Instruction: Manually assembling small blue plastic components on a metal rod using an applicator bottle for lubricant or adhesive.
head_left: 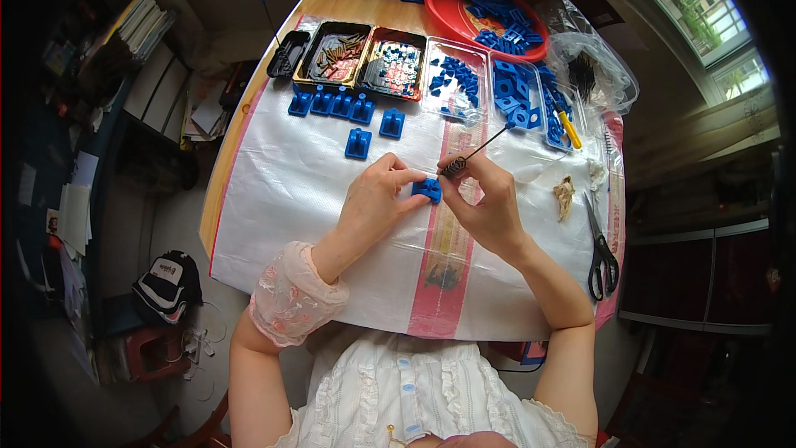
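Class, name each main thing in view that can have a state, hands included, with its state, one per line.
Left hand: pinching small blue plastic piece
Right hand: gripping thin black coil-ended rod
Blue piece: held
Rod: held, tilted
Black-handled metal scissors: lying flat, unheld
Yellow-handled tool: unheld
Round red plastic basin: uncovered, holding blue parts
Black rectangular plastic tray: uncovered, holding brass-coloured screws
White glossy sheet: spread over wooden table

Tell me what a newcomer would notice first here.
Probably the big red basin of blue parts, toward the top right. Near the center, the left hand holds a small blue piece while the right hand pinches a dark coil. Black scissors lie farther right.
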`<state>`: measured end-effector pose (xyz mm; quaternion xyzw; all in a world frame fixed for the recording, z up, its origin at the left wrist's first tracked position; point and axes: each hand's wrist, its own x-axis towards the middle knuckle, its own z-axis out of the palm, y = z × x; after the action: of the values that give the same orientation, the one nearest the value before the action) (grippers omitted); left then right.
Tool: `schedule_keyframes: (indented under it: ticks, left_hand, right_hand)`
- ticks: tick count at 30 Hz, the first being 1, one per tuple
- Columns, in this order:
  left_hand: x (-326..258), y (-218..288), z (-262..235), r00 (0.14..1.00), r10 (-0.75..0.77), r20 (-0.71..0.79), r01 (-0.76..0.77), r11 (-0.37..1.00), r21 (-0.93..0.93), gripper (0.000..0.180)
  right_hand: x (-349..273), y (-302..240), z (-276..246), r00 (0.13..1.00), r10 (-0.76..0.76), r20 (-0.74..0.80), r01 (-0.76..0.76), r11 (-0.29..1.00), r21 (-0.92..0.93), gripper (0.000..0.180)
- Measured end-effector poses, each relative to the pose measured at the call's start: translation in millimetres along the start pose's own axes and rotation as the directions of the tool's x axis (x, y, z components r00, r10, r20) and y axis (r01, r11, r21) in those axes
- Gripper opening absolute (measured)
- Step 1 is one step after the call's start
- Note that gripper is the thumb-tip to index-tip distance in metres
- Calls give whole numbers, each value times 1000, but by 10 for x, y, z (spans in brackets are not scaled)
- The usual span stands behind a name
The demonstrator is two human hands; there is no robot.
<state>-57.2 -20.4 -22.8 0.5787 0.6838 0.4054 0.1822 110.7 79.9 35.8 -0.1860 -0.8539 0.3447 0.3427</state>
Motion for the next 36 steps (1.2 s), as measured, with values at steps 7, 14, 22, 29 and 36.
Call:
schedule_keyframes:
  ticks: [7,14,22,29,36]
  left_hand:
    - [7,73,-42,999,-47,25,47,999,-12,32]
    - [11,73,-34,999,-32,17,32,999,5,32]
    - [11,60,-22,1000,-20,11,20,1000,3,33]
    - [4,63,-24,1000,-25,15,25,1000,11,31]
    - [0,71,-28,1000,-25,8,25,1000,-12,30]
  right_hand:
    - [-7,-14,-1,1000,-9,-10,9,1000,15,18]
    - [4,0,-27,1000,-3,24,2,999,45,17]
    - [18,-27,-62,1000,14,20,-15,998,65,17]
    - [14,-39,-64,1000,-1,13,0,999,50,16]
    - [40,29,-97,1000,22,-16,-20,996,91,16]
